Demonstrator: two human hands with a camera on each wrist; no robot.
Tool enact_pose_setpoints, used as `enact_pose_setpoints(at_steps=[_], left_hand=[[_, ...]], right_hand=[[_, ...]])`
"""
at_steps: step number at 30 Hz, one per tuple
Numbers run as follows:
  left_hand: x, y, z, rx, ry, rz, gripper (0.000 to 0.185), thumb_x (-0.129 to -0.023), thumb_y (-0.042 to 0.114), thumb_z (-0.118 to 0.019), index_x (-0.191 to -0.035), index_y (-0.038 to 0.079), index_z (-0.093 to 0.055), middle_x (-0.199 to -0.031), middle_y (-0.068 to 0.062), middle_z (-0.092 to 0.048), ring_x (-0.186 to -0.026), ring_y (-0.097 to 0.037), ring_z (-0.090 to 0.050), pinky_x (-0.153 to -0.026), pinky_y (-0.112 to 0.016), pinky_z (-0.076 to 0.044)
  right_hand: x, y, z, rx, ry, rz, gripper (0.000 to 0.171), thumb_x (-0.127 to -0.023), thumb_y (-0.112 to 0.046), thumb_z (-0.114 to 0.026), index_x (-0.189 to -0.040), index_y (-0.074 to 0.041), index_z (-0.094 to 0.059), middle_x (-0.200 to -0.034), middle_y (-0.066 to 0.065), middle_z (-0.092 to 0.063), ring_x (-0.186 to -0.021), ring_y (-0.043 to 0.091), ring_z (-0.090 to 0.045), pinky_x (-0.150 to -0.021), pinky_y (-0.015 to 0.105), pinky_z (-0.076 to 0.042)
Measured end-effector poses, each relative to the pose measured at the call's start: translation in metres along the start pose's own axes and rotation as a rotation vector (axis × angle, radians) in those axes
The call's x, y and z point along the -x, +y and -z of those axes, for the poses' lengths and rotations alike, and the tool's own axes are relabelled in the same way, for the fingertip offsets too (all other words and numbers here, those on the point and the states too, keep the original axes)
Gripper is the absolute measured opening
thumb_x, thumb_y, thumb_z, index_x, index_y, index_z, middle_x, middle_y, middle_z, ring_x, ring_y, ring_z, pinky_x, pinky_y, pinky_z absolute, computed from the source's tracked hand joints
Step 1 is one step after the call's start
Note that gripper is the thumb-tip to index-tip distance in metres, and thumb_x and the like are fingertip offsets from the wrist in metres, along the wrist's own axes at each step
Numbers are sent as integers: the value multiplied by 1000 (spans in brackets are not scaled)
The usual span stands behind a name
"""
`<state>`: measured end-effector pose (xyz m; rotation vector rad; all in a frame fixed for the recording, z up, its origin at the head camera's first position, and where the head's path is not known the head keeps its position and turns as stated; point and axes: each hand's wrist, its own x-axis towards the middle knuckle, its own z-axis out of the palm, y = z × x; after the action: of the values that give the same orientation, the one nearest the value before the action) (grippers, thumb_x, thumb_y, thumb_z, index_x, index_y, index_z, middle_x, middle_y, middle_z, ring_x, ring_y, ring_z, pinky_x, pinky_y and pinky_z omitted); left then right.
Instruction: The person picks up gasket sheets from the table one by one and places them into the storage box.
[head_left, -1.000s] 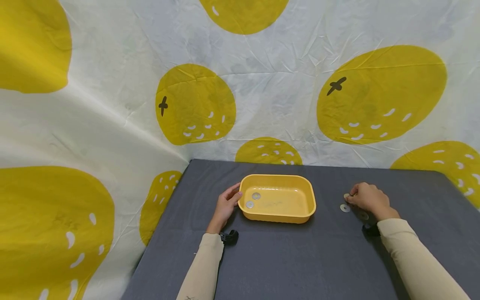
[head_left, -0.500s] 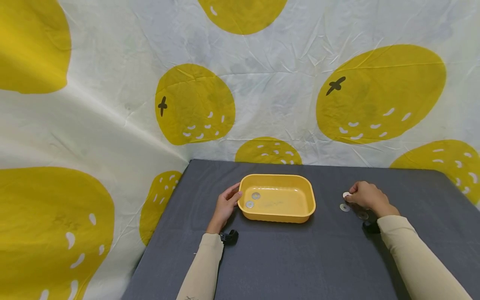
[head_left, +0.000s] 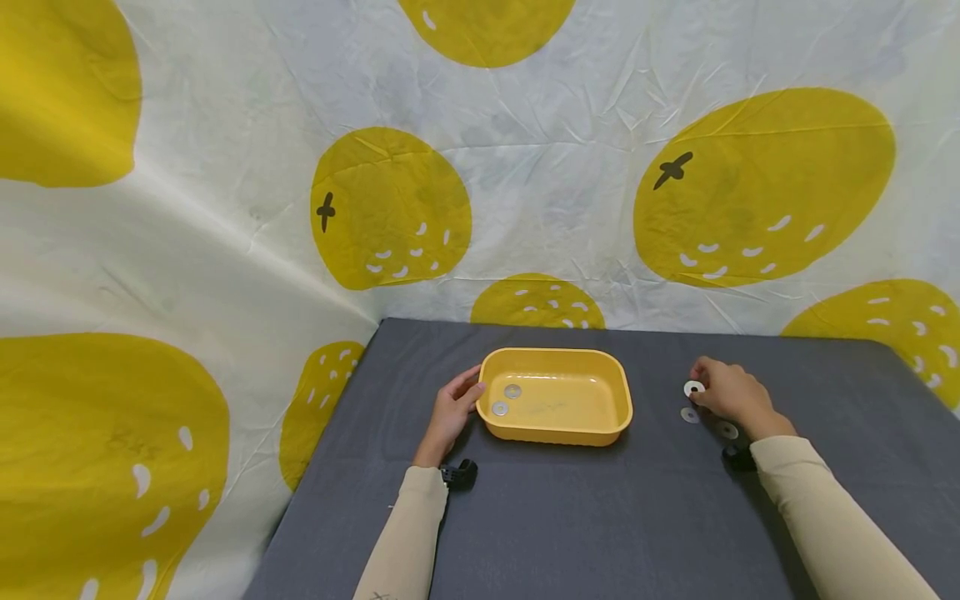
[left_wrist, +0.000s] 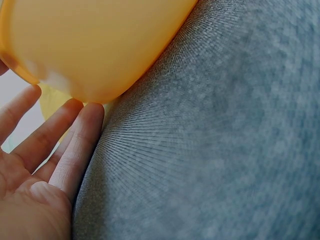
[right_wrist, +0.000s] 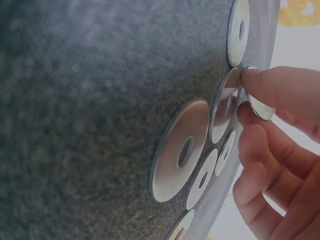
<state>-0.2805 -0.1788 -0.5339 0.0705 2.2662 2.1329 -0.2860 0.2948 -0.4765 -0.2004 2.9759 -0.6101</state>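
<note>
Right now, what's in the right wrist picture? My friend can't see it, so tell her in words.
A right hand pinches a shiny metal washer at its edge, lifted off a grey cloth. More flat washers with holes lie close together beside it.

1. Yellow tray (left_wrist: 95, 45) cut off by the top and left edges of the left wrist view; inside out of sight there.
2. Left hand (left_wrist: 35, 170) cropped at the left and bottom edges, thumb unseen.
3. Washers (right_wrist: 182, 150) in the right wrist view blurred; nearest one cut by the bottom edge.
4. Pinched washer (right_wrist: 260, 107) mostly hidden behind the fingertips of the right hand (right_wrist: 280, 150).
5. Washers under the right hand (head_left: 731, 398) in the head view too small and covered to count.
</note>
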Motion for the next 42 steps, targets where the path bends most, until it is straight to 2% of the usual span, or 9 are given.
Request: enact_pose_setpoints(at_steps=[6,12,24,35,42], left_hand=[[1,1,-2,-14,17,-6,44,-102,27,-65,-145,23,-60,-136,-15,-65,-122,-30,-65,-90,-32,-60],[2,2,-2,-16,19,3,41,-102,26,-66,-143,27,-62,-135,-10,-67,-121,-27,-66,-91,-32,-60],[3,2,-2,1,10,4,43,-102,26,-66,-144,25,-60,-138,-13,-65,-124,-32,-64,-93,-35,-60],[3,3,-1,-13,10,6,42,-102,25,-65,-144,27,-61,-137,-10,-65,-123,-28,-65,-91,-33,-60],[2,2,-1,1,16,3,41,-102,26,-65,-143,24,-62,-137,-10,-66,-123,-27,-65,-91,-32,-60]], right_hand=[[2,0,-1,6,2,45,29,-96,-18,-68,-119,-1,-66,-99,22,-70,-69,24,-61,-56,41,-49],[5,1,-3,-27,-8,64,28,-97,-16,-67,-121,0,-68,-90,15,-69,-63,18,-57,-54,35,-44],[4,5,-9,-156,9,43,30,-98,-16,-67,-121,2,-68,-77,4,-69,-63,14,-64,-54,34,-49],[5,-1,-11,-246,-9,29,33,-97,-9,-66,-125,9,-62,-86,11,-69,-70,16,-70,-58,33,-55],[3,-5,-13,-256,18,36,33,-96,-8,-69,-125,6,-63,-87,9,-67,-70,15,-69,-58,30,-55]])
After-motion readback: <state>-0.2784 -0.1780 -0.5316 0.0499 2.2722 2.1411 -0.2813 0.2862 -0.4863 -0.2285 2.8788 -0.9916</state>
